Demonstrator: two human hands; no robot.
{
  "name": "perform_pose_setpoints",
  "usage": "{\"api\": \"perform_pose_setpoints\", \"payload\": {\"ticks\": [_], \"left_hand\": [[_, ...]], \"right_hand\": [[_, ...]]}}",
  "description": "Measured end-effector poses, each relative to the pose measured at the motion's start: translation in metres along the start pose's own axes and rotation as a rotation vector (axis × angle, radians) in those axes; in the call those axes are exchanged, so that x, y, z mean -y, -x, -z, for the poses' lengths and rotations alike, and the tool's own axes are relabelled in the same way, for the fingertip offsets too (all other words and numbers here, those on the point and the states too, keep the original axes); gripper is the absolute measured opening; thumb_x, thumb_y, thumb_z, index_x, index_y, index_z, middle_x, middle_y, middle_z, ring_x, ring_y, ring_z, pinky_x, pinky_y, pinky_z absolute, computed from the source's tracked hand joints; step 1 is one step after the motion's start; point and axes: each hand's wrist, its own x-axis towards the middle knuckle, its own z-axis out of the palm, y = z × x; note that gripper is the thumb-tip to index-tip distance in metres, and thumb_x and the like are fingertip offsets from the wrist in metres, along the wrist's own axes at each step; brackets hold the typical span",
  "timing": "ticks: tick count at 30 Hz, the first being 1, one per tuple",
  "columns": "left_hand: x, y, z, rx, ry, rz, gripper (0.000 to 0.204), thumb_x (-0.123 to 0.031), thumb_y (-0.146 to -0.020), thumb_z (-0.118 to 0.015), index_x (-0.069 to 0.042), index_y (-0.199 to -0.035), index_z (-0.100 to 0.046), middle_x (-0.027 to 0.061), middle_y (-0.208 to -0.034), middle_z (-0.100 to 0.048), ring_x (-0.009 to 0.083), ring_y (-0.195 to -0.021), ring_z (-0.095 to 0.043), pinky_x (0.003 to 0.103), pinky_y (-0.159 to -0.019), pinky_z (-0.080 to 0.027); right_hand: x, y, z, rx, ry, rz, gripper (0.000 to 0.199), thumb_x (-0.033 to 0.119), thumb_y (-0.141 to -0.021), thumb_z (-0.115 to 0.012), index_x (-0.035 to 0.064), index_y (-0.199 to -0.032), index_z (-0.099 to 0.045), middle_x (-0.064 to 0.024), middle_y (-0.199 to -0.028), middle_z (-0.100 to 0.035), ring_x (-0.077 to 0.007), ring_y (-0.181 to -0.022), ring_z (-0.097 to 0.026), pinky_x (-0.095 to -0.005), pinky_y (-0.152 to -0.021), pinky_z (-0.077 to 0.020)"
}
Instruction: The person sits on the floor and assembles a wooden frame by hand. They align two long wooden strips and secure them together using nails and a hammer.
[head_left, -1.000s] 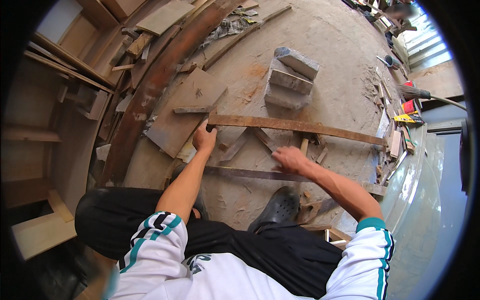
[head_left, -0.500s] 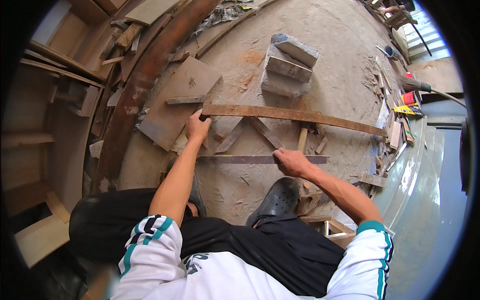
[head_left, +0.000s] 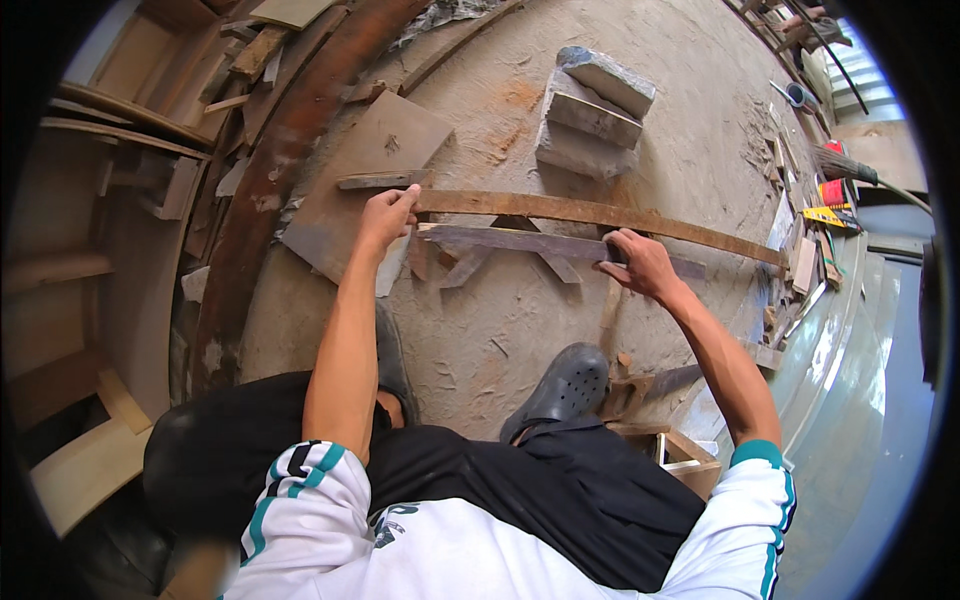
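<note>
Way partly barred
Passage ahead is crossed by a brown strip (head_left: pixel 560 208), then grey blocks (head_left: pixel 595 118); room is left between shoes (head_left: pixel 565 385).

upper strip (head_left: pixel 590 212): brown | lower strip (head_left: pixel 550 243): purplish-grey | sleeve (head_left: pixel 312 505): white, teal-and-black stripes

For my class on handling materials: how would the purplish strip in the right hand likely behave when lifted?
The purplish strip would probably feel stiff: it looks like wood and shows no clear sag. Its left end may dip, since most of it lies left of the right hand. Being narrow, it is probably light for its length.
</note>
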Motion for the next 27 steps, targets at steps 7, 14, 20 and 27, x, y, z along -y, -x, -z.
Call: {"api": "perform_pose_setpoints", "payload": {"ticks": [7, 14, 20, 27], "left_hand": [[-0.064, 0.046, -0.042, 0.181, -0.679, -0.459, 0.047, -0.045, -0.093, -0.071, -0.003, -0.114, -0.075, 0.0144, -0.110, -0.076, 0.0263, -0.103, -0.071, 0.036, -0.089, -0.054], [-0.084, 0.064, -0.075, 0.477, -0.663, -0.544, 0.048, -0.047, -0.085, -0.076, -0.007, -0.111, -0.077, 0.0183, -0.105, -0.075, 0.0325, -0.099, -0.071, 0.041, -0.089, -0.054], [-0.084, 0.066, -0.084, 0.516, -0.604, -0.581, 0.042, -0.036, -0.082, -0.083, -0.004, -0.110, -0.076, 0.0149, -0.100, -0.076, 0.0263, -0.092, -0.071, 0.038, -0.085, -0.054], [-0.068, 0.062, -0.091, 0.494, -0.453, -0.523, 0.036, -0.034, -0.084, -0.083, -0.003, -0.102, -0.076, 0.0078, -0.087, -0.074, 0.0173, -0.080, -0.066, 0.035, -0.076, -0.051]], "right_hand": [[0.018, -0.029, 0.010, -0.026, -0.029, 0.093, 0.043, 0.034, -0.082, -0.082, 0.0082, -0.112, -0.063, -0.0116, -0.098, -0.067, -0.0340, -0.090, -0.068, -0.0423, -0.076, -0.0550], [0.056, -0.056, 0.023, -0.037, -0.140, 0.119, 0.056, 0.035, -0.077, -0.087, 0.0069, -0.118, -0.061, -0.0135, -0.103, -0.070, -0.0346, -0.093, -0.069, -0.0413, -0.078, -0.0560], [0.064, -0.058, 0.032, -0.060, -0.114, 0.151, 0.059, 0.035, -0.074, -0.089, 0.0073, -0.118, -0.060, -0.0132, -0.101, -0.071, -0.0344, -0.092, -0.070, -0.0419, -0.078, -0.0558], [0.069, -0.059, 0.040, -0.050, -0.020, 0.172, 0.056, 0.034, -0.073, -0.089, 0.0072, -0.114, -0.062, -0.0122, -0.095, -0.072, -0.0327, -0.090, -0.070, -0.0411, -0.077, -0.0554]]}}
